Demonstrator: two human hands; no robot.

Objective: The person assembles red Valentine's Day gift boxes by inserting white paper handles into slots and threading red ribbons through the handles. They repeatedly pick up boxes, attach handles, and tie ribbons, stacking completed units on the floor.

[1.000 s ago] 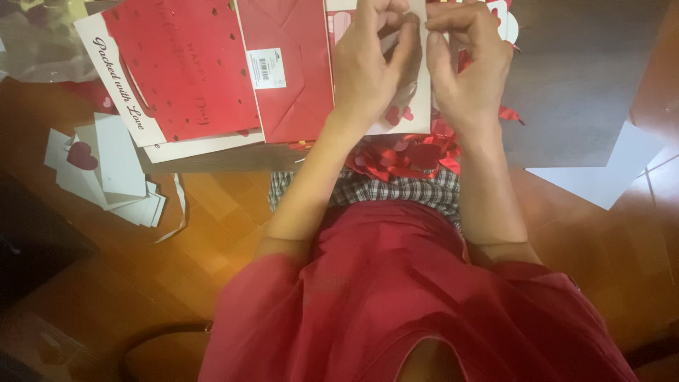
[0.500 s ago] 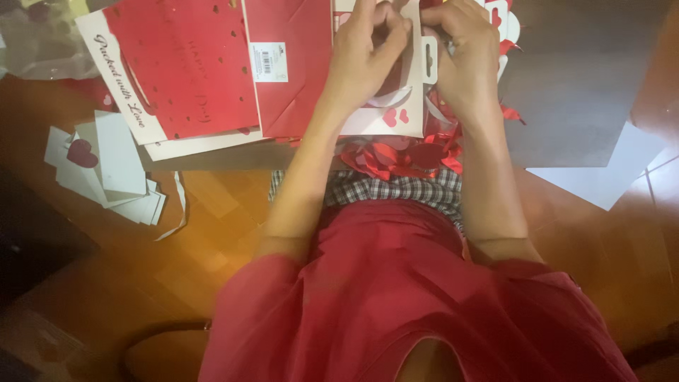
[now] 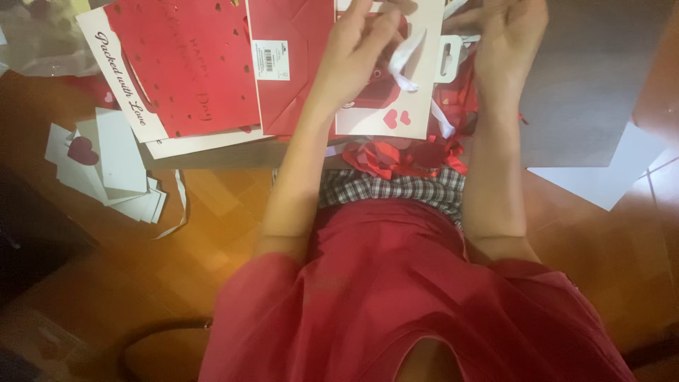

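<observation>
My left hand [image 3: 357, 46] grips a white ribbon [image 3: 404, 60] over a cream card with two red hearts [image 3: 385, 113] lying on the dark table [image 3: 587, 106]. My right hand [image 3: 506, 42] hovers just right of the card, beside its white hang tab [image 3: 449, 58], fingers curled; whether it holds anything is unclear. Red paper scraps [image 3: 396, 155] lie at the table's near edge below the card. Both forearms reach up from my red shirt.
Flat red gift bags [image 3: 191, 71] and a red envelope with a barcode sticker [image 3: 283, 64] lie left of the card. White cards and envelopes, one with a red heart [image 3: 106, 166], sit on the wooden floor at left. A white sheet [image 3: 608, 177] lies at right.
Both hands have moved up and slightly apart. The white ribbon has been pulled free and now hangs from my left hand over the card, and more of the card shows.
</observation>
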